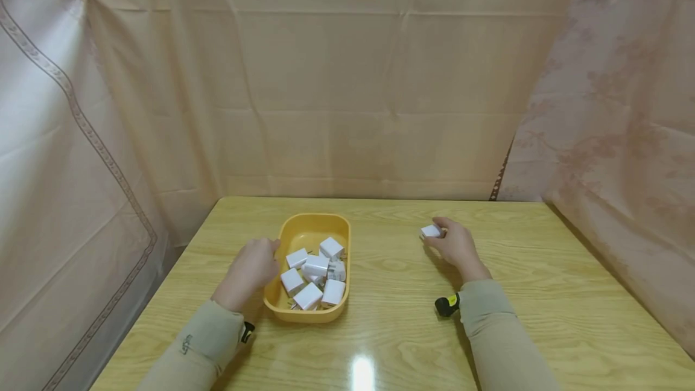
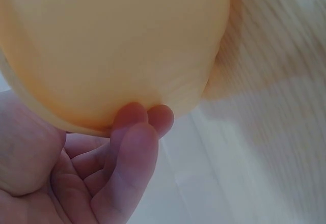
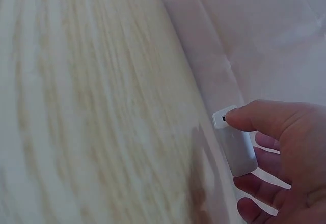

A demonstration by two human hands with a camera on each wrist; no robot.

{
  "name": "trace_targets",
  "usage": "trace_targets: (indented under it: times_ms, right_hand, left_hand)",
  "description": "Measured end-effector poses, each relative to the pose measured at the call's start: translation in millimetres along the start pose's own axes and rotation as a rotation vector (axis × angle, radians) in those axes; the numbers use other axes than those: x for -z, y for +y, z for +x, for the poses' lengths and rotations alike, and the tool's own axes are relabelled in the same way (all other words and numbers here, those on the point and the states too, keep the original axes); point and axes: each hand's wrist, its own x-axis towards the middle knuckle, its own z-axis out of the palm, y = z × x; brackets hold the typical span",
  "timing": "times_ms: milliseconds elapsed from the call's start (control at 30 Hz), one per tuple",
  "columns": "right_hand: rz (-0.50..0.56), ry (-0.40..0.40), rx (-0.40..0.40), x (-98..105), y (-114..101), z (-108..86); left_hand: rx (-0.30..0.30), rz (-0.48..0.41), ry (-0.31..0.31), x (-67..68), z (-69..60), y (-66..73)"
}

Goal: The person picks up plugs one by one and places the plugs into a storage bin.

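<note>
A yellow plastic bin (image 1: 309,317) stands left of centre on the table, with several white USB charger plugs (image 1: 308,296) piled loosely inside. My left hand (image 1: 255,271) grips the bin's left rim; the left wrist view shows curled fingers (image 2: 136,150) against the bin wall (image 2: 153,35). Over the right part of the table, my right hand (image 1: 456,246) pinches one white charger plug (image 1: 431,232). In the right wrist view the thumb lies on the end of that charger (image 3: 237,147) near a small dark port, with fingertips at its other end.
The wood-grain table (image 1: 391,330) reaches back to a beige curtain (image 1: 347,107). Pale cloth hangs at the left (image 1: 60,155) and right (image 1: 624,137) sides. A black and yellow wrist device (image 1: 447,305) sits by the right cuff, and a similar dark one (image 1: 247,332) by the left cuff.
</note>
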Motion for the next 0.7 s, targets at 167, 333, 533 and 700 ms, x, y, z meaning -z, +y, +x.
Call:
trace_targets:
  times_ms: [167,333,533,700]
  right_hand:
    - [0.070,-0.007,-0.005,6.8,-6.0,0.0]
    - [0.132,-0.009,0.013,12.1,-14.8,1.1]
    - [0.030,0.017,0.088,20.7,-23.4,4.0]
    - [-0.026,0.038,0.139,31.4,-30.6,4.4]
  left_hand:
    - [-0.017,0.020,-0.002,0.3,0.5,-0.7]
    - [-0.025,0.026,0.000,-0.1,-0.3,-3.0]
    - [-0.003,0.015,-0.015,0.7,-0.7,-3.5]
    - [0.012,-0.019,-0.024,0.3,-0.4,-2.2]
